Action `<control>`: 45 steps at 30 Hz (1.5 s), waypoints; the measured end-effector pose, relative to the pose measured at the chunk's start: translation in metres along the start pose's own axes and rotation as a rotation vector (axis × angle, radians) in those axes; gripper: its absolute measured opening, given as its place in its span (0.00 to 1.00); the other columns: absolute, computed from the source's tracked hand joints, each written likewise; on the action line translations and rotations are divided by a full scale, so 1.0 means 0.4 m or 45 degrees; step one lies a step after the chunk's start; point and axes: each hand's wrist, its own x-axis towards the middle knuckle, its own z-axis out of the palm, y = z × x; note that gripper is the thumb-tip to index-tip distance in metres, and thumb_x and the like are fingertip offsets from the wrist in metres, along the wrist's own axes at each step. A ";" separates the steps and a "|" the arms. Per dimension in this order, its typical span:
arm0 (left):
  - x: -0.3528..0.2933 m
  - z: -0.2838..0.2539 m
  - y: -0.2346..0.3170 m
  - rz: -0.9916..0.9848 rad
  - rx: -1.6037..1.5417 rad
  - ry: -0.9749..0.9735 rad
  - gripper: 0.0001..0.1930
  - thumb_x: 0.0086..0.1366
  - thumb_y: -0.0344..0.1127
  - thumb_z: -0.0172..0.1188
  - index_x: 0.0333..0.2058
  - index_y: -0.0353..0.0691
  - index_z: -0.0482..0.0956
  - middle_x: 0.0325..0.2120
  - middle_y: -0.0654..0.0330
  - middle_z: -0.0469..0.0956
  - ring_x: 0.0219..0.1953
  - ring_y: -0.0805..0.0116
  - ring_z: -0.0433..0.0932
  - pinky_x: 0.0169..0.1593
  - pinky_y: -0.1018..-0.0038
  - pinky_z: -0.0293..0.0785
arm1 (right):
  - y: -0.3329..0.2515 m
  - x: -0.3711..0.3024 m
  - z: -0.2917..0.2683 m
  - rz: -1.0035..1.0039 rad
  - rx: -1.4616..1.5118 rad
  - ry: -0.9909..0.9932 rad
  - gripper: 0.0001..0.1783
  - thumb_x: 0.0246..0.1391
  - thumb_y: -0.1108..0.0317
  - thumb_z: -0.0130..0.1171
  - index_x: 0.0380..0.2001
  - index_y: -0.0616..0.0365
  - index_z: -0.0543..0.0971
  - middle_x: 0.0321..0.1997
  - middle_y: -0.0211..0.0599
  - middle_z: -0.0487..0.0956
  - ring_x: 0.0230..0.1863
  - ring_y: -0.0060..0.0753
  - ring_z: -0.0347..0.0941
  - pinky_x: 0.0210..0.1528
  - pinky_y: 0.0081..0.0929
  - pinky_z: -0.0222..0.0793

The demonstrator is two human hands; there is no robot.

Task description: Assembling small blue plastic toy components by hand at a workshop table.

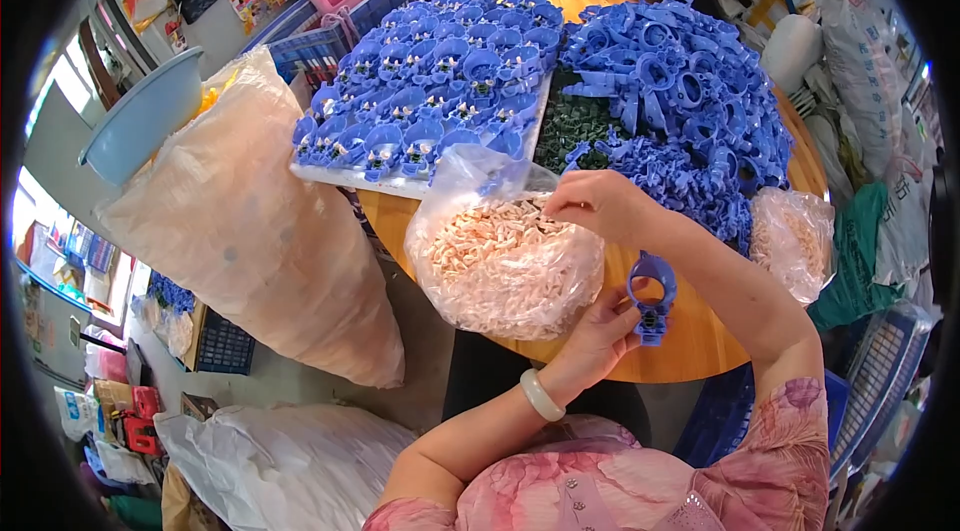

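Note:
My left hand [600, 336], a pale bangle on its wrist, grips a blue plastic part [652, 299] by its lower end. The part has a round ring at its top and a dark green piece set in its narrow base. Above and slightly left, my right hand [600, 206] is at the upper right edge of a clear plastic bag [500, 301] full of small pale pink pieces. Its fingers are pinched together; whatever lies between them is too small to make out. The bag sits at the near edge of the round wooden table [710, 351].
Rows of blue parts stand on a white board [400, 181]. Loose blue parts [690, 81] are heaped at the right, beside dark green pieces [575, 131]. A second bag [795, 241] lies at the right edge. A big sack [260, 231] leans left, under a blue basin [145, 121].

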 end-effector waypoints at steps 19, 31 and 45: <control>-0.001 -0.025 -0.007 0.127 -0.040 -0.059 0.31 0.61 0.27 0.57 0.62 0.41 0.55 0.56 0.54 0.66 0.56 0.64 0.69 0.58 0.66 0.66 | -0.134 -0.341 -0.068 0.409 0.476 0.232 0.03 0.48 0.74 0.63 0.29 0.61 0.80 0.27 0.31 0.76 0.28 0.20 0.72 0.28 0.19 0.65; -0.009 -0.019 -0.005 0.168 0.040 0.003 0.32 0.58 0.25 0.60 0.60 0.40 0.58 0.57 0.58 0.65 0.57 0.68 0.66 0.58 0.69 0.64 | -0.156 -0.361 -0.041 0.443 0.162 0.256 0.04 0.47 0.69 0.63 0.26 0.56 0.80 0.25 0.34 0.75 0.26 0.33 0.72 0.27 0.26 0.66; -0.011 -0.018 -0.004 0.186 0.069 -0.004 0.31 0.57 0.22 0.60 0.59 0.40 0.60 0.56 0.59 0.66 0.56 0.69 0.67 0.56 0.73 0.67 | -0.185 -0.346 -0.035 0.447 -0.170 0.170 0.06 0.45 0.66 0.61 0.22 0.55 0.76 0.25 0.34 0.75 0.29 0.37 0.73 0.29 0.32 0.68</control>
